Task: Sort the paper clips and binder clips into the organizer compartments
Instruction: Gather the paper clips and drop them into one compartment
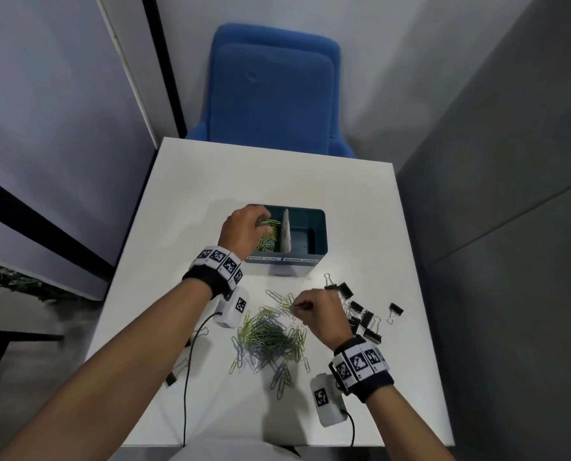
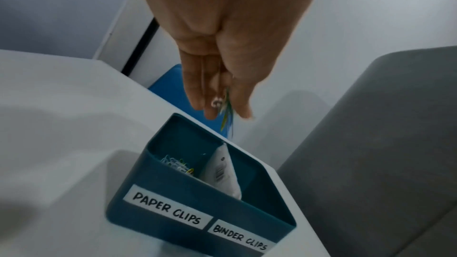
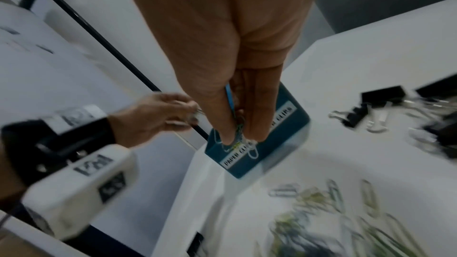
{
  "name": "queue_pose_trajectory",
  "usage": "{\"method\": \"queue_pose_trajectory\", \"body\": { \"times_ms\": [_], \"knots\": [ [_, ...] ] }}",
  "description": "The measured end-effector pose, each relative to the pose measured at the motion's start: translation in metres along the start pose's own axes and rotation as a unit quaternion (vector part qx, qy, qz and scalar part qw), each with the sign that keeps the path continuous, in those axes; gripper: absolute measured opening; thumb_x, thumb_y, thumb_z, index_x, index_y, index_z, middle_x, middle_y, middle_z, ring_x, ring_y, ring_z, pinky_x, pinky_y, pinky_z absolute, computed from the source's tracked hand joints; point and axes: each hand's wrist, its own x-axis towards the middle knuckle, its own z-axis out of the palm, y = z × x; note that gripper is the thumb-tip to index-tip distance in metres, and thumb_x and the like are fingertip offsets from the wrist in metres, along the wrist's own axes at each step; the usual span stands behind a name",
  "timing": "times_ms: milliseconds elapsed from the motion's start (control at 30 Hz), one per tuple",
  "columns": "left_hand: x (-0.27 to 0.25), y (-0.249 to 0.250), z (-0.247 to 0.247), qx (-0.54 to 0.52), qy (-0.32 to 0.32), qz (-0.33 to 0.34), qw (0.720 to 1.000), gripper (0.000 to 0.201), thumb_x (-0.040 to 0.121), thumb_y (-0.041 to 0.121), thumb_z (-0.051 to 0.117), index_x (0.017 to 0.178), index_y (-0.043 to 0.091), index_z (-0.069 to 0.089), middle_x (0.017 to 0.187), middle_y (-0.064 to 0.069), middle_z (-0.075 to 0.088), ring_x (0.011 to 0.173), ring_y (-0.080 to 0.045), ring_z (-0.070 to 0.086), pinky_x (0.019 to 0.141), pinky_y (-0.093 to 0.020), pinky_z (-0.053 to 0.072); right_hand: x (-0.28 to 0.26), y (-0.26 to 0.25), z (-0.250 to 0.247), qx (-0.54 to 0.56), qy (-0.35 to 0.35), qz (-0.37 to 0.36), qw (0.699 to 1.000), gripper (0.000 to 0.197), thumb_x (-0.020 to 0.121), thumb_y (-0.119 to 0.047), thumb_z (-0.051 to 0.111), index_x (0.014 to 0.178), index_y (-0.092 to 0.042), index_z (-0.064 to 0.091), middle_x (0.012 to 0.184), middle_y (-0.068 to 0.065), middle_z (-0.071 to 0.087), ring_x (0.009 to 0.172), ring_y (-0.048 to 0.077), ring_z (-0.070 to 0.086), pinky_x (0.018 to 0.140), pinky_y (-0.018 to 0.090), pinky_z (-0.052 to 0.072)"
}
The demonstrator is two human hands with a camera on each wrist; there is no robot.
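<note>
A teal organizer (image 1: pixel 319 242) with a white divider (image 1: pixel 286 231) sits mid-table, labelled PAPER CLIPS (image 2: pixel 167 210) on the left and BINDER CLIPS (image 2: pixel 241 239) on the right. Paper clips (image 1: pixel 267 239) lie in its left compartment. My left hand (image 1: pixel 244 227) hovers over that compartment and pinches a few paper clips (image 2: pixel 226 112). My right hand (image 1: pixel 317 311) is above the loose pile of paper clips (image 1: pixel 270 337) and pinches several clips (image 3: pixel 238 138) between thumb and fingers. Black binder clips (image 1: pixel 360 314) lie to the right of the pile.
The white table (image 1: pixel 211 181) has a blue chair (image 1: pixel 270 91) beyond its far edge. Grey partition walls stand on both sides. One binder clip (image 1: pixel 395 311) lies apart at the right. Cables (image 1: pixel 191 361) trail from the wrist cameras over the near table edge.
</note>
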Motion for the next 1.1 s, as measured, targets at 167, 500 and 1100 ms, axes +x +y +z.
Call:
{"method": "queue_pose_trajectory", "body": {
  "times_ms": [167,500,1100],
  "knots": [
    [-0.019,-0.024,0.014,0.078,-0.048,-0.013,0.996,0.025,0.088,0.02,0.065,0.111,0.028,0.067,0.111,0.004,0.069,0.096,-0.023,0.065,0.078,-0.032,0.049,0.046,-0.027,-0.03,0.033,0.058,0.002,0.998,0.007,0.079,-0.011,0.078,0.085,-0.014,0.078,0.074,-0.004,0.071,0.065,0.008,0.064,0.07,0.023,0.056],
    [-0.114,-0.073,0.078,0.14,-0.212,-0.062,0.965,0.04,0.092,0.027,0.056,0.131,0.022,0.05,0.128,-0.003,0.054,0.117,-0.021,0.05,0.088,-0.038,0.048,0.128,-0.062,-0.038,-0.017,0.054,0.023,0.998,0.015,0.08,-0.024,0.077,0.089,-0.012,0.073,0.084,0.003,0.072,0.079,0.017,0.066,0.075,0.031,0.055],
    [-0.129,-0.074,0.117,0.282,-0.331,0.141,0.889,0.083,0.079,0.041,0.069,0.146,0.019,0.025,0.155,-0.005,0.018,0.13,-0.029,0.03,0.094,-0.044,0.042,-0.024,0.058,0.089,-0.236,-0.154,0.051,0.958,0.076,0.076,-0.037,0.071,0.139,-0.025,0.03,0.151,0.014,0.025,0.129,0.034,0.036,0.091,0.042,0.051]
  ]
}}
